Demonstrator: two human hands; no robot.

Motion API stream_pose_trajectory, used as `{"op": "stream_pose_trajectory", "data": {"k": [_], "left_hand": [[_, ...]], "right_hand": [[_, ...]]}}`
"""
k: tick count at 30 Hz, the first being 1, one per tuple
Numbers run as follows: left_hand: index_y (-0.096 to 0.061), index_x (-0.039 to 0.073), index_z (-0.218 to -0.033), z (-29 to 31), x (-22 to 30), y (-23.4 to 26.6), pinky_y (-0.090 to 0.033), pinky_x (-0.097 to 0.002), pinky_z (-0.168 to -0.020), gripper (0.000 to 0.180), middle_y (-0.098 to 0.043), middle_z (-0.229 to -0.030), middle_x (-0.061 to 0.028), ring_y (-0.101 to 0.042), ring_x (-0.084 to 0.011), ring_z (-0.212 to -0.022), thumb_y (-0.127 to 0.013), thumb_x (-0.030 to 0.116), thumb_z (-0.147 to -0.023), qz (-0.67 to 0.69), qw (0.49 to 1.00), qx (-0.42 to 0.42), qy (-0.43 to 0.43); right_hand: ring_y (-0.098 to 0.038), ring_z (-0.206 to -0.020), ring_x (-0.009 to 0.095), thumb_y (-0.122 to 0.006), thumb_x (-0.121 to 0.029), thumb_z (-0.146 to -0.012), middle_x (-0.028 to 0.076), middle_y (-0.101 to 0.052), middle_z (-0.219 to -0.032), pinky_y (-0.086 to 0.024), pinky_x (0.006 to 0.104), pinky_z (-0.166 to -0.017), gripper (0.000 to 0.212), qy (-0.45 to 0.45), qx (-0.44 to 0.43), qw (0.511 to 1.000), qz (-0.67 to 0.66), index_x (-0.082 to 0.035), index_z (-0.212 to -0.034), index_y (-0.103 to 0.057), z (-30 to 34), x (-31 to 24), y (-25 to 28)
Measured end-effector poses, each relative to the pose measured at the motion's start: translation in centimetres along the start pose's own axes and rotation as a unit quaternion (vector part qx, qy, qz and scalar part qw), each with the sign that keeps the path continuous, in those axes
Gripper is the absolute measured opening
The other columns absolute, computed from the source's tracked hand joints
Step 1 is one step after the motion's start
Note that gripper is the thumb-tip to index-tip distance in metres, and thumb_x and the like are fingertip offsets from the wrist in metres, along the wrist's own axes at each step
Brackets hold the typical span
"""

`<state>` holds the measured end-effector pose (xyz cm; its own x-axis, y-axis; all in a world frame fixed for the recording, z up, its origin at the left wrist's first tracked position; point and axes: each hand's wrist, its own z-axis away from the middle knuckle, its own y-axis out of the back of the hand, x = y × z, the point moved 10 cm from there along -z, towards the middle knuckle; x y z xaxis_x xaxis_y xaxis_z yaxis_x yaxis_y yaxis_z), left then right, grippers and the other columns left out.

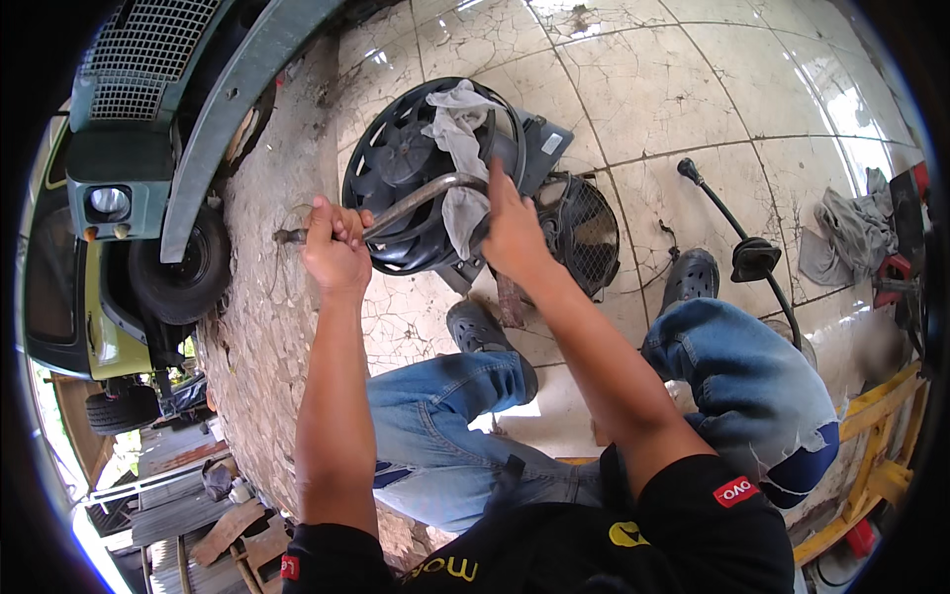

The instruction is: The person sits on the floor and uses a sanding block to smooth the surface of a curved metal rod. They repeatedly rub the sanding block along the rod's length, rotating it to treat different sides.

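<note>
A bent metal rod (421, 201) spans between my two hands, curving over near its right end. My left hand (336, 246) is closed round its left part, and a knobbed tip pokes out beyond the fingers. My right hand (517, 236) grips the rod by its curved end, the index finger pointing up along it. A grey-white rag (460, 134) hangs beside the right hand, behind the rod; whether those fingers also pinch it I cannot tell. Below the hands a black radiator fan (396, 158) in a round shroud lies on the tiles.
A smaller caged fan (589, 238) sits right of the large one. Further right are a black lever with a rubber boot (755, 259) and a grey cloth (856, 233). A yellow metal frame (871, 455) stands at lower right. At left is a vehicle with a spare wheel (180, 265).
</note>
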<state>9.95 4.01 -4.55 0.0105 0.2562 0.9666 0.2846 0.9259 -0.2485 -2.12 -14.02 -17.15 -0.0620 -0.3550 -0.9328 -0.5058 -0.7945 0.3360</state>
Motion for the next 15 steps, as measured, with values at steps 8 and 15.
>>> {"op": "stream_pose_trajectory", "data": {"k": [8,15], "left_hand": [[-0.038,0.012,-0.064,-0.2,-0.3,0.2,-0.041,-0.0372,-0.069,0.045,-0.032,-0.057,-0.0001,-0.029,-0.0132,-0.050,-0.055,0.033,-0.100,0.006,1.000,0.003,0.005],[-0.038,0.012,-0.064,0.6,0.1,-0.6,-0.040,-0.0362,-0.071,0.044,-0.031,-0.056,0.0000,-0.029,-0.0129,-0.051,-0.053,0.031,-0.100,-0.002,0.997,-0.073,-0.008]], "right_hand": [[-0.034,-0.137,0.048,-0.049,0.009,-0.068,0.032,-0.035,-0.147,-0.028,0.0567,-0.112,0.088,0.138,0.159,0.977,0.025,0.002,-0.151,-0.022,2.3,-4.2,2.6],[-0.040,-0.136,0.043,-0.056,0.000,-0.076,0.028,-0.040,-0.145,-0.036,0.0629,-0.104,0.085,0.068,-0.064,0.992,0.080,0.001,-0.152,-0.018,-1.7,-1.8,-0.3]]}}
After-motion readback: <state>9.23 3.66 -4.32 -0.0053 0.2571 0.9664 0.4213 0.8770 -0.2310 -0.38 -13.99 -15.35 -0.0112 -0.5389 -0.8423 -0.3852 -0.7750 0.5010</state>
